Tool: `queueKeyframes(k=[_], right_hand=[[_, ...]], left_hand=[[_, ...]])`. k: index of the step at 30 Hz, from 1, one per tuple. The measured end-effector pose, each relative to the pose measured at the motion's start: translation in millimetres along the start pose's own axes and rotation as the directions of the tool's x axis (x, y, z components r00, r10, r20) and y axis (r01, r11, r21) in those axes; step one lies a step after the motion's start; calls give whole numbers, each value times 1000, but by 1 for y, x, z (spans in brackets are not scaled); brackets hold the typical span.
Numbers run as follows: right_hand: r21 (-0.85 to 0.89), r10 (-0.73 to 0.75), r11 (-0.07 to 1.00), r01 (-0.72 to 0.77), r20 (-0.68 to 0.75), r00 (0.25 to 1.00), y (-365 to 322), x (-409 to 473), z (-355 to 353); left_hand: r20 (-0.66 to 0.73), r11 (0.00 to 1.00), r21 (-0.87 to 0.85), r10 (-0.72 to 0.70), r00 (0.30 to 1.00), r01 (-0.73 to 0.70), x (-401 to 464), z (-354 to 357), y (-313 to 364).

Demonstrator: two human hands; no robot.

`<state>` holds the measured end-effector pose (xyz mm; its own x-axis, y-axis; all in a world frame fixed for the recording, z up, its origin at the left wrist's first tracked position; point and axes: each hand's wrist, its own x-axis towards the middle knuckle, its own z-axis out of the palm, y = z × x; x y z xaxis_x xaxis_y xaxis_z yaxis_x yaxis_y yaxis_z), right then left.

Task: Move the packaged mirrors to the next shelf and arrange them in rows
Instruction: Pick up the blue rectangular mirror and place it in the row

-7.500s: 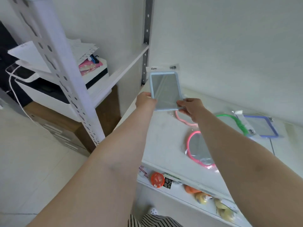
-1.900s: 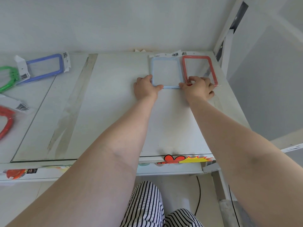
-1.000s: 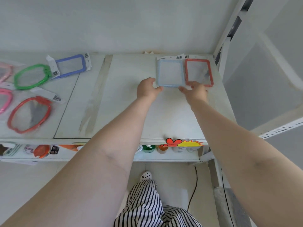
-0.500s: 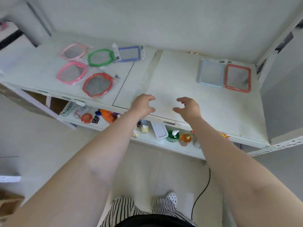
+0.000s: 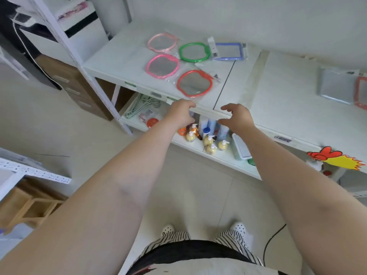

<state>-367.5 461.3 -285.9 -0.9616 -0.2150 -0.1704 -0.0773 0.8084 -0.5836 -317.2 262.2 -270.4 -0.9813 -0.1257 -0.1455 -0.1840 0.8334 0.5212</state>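
Observation:
Several packaged mirrors lie on the left shelf (image 5: pixel 123 64): a pale pink one (image 5: pixel 162 42), a green one (image 5: pixel 194 52), a dark blue rectangular one (image 5: pixel 228 51), a bright pink one (image 5: pixel 162 66) and a red one (image 5: pixel 194 83). On the right shelf (image 5: pixel 288 108) a light blue rectangular mirror (image 5: pixel 335 86) lies beside a red rectangular mirror (image 5: pixel 361 92), which the frame edge cuts off. My left hand (image 5: pixel 181 113) hovers just below the red round mirror, fingers loosely curled, holding nothing. My right hand (image 5: pixel 237 117) hovers at the shelf's front edge, fingers spread, empty.
A lower shelf (image 5: pixel 224 155) holds pump bottles (image 5: pixel 208 139), an orange ball (image 5: pixel 152 122) and a white box (image 5: pixel 241 146). A white upright post (image 5: pixel 79 62) stands at the left, with a printer (image 5: pixel 65 34) behind it. An orange and yellow sticker (image 5: pixel 335 157) marks the right shelf's edge.
Both hands have let go of the light blue mirror, which lies beside the red rectangular one. My hands have drawn back and swung left toward the round mirrors.

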Motion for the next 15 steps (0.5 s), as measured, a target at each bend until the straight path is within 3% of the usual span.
queueKeyframes(k=[6,15], right_hand=[[-88,-40,995,39,-7,999,-47,10,28],[-152,-62,987,60,-12,998,-70,75,32]], left_hand=[[-2,1000,23,8,1000,-8,10,-37,-47],[2,997,58,53,999,-53,78,-64,-58]])
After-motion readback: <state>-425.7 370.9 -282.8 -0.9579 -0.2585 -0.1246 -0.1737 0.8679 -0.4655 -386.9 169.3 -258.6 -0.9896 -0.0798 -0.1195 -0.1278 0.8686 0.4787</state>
